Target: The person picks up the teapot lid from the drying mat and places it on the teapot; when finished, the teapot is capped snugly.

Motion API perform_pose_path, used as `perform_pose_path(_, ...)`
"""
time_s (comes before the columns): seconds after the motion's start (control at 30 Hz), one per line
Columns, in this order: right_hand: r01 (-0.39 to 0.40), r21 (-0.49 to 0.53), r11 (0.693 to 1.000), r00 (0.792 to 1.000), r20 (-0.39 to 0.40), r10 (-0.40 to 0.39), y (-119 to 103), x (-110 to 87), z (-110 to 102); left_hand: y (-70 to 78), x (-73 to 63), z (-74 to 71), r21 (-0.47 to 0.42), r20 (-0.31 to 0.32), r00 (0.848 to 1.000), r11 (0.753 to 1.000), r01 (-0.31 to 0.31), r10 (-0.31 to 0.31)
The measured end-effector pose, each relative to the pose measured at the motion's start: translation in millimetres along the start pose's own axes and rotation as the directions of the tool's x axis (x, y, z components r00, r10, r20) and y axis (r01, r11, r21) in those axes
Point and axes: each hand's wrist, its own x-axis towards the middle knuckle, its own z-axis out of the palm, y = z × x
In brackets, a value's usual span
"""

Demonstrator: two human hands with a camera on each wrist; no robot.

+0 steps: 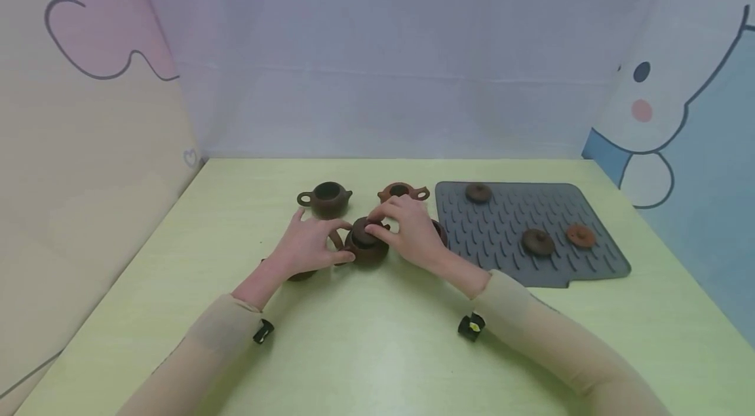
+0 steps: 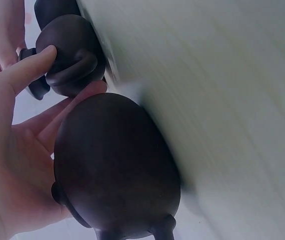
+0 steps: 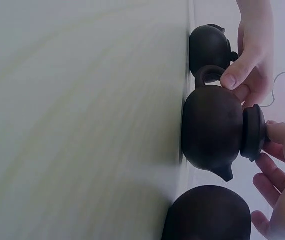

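Observation:
A dark brown teapot [image 1: 368, 256] stands in the middle of the table, its handle toward the left. My left hand [image 1: 308, 245] holds it on the handle side, the thumb against its body [image 2: 75, 42] in the left wrist view. The fingers' far contact is partly hidden. My right hand [image 1: 414, 234] pinches the knob of a dark lid [image 1: 364, 231]. In the right wrist view the lid [image 3: 254, 132] sits at the pot's mouth, a little tilted; I cannot tell if it is fully seated.
Behind stand a lidless dark pot [image 1: 330, 201] and a lidless reddish pot [image 1: 396, 190]. Another pot [image 1: 302, 276] lies partly under my left wrist, one more [image 1: 440, 232] behind my right hand. A grey mat [image 1: 501, 223] at right bears a brown lid [image 1: 478, 193], dark lid [image 1: 538, 244] and reddish lid [image 1: 580, 236].

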Motion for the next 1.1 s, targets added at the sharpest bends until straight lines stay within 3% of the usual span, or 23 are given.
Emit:
perform_pose_path(0.27, 0.004, -0.007, 1.0, 0.999, 0.042, -0.003, -2.7, 0.3, 3.4, -0.4, 0.9, -1.0, -0.043, 0.008, 1.0, 0.999, -0.001, 0.001)
perform_pose_path(0.5, -0.002, -0.011, 1.0, 0.998, 0.065, 0.003, -3.9, -0.5, 3.9, -0.3, 1.5, -1.4, -0.129, 0.062, 0.997, 0.99, 0.056, -0.048)
perform_pose_path(1.1, -0.035, -0.004, 0.999, 0.995, 0.093, 0.035, -5.2, -0.8, 5.1, 2.4, -1.2, -5.3, -0.139, 0.064, 0.996, 0.988, 0.063, -0.054)
